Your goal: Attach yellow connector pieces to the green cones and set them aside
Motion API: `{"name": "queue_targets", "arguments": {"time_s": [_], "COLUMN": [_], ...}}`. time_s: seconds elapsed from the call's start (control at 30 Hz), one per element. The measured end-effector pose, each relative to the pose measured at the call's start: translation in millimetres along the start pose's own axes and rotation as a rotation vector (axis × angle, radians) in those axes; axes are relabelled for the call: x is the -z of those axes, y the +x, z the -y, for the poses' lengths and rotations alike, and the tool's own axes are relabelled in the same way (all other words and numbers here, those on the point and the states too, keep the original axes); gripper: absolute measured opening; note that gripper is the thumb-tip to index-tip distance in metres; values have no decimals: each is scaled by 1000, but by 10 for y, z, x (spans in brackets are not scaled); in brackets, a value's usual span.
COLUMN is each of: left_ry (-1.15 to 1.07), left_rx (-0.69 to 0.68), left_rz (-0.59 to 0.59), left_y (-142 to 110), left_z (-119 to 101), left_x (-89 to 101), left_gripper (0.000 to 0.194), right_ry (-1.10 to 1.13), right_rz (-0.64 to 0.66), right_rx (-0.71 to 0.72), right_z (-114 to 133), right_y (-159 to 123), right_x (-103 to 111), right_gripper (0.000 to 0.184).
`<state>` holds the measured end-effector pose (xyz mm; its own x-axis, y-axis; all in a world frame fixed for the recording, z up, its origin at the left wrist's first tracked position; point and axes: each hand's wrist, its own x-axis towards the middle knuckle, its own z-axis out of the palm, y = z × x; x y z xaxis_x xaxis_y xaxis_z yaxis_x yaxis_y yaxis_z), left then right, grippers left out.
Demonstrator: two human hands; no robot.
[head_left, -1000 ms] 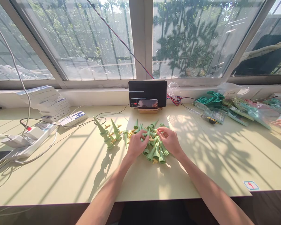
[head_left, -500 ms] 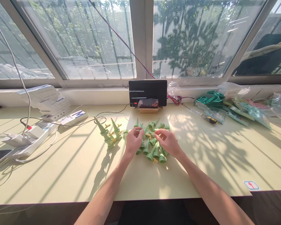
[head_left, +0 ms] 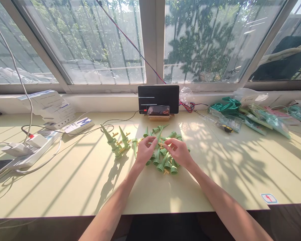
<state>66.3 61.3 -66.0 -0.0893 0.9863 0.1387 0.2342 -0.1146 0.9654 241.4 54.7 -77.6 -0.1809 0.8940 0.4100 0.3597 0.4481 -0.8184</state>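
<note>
My left hand (head_left: 145,151) is closed on a green cone-shaped watering spike (head_left: 160,133), its pointed end up and leaning right. Close beside it, my right hand (head_left: 180,153) pinches a small yellow valve piece (head_left: 162,144) between thumb and fingertips. The valve is near the spike; whether they touch is hard to see. Below and around both hands lies a pile of loose green spikes (head_left: 174,170), with a yellow T-shaped valve (head_left: 166,171) at its front. To the left stand several spikes fitted with yellow valves (head_left: 111,142).
A phone (head_left: 158,110) leans on a stand before a black tablet (head_left: 165,95) by the window. White boxes (head_left: 48,107) and a power strip (head_left: 37,152) with cables lie left. Plastic bags (head_left: 253,115) are heaped at the back right, near a black-and-yellow object (head_left: 227,128).
My left hand has shifted slightly right, bringing the green spike closer to my right hand. The right hand has barely moved and keeps its pinch.
</note>
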Motion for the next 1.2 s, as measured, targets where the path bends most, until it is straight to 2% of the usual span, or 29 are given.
{"name": "queue_targets", "arguments": {"time_s": [0.17, 0.27, 0.8, 1.03, 1.2], "left_ry": [-27, -49, -18, -19, -30], "left_rx": [95, 104, -54, -9, -66], "left_rz": [44, 68, 16, 36, 82], "left_y": [-12, -23, -26, -31, -19], "left_z": [-23, -47, -81, -48, 9], "left_x": [5, 13, 14, 2, 2], "left_gripper": [45, 44, 32, 42, 37], "right_ry": [-14, -20, -11, 9, -34], "right_rz": [-31, -48, -56, -38, -28], "right_rx": [24, 36, 9, 14, 22], "right_z": [-21, -22, -17, -29, -33], "right_y": [-1, -2, -5, 6, 6], "right_x": [-9, -7, -10, -17, -15], "right_gripper": [22, 20, 16, 24, 33]}}
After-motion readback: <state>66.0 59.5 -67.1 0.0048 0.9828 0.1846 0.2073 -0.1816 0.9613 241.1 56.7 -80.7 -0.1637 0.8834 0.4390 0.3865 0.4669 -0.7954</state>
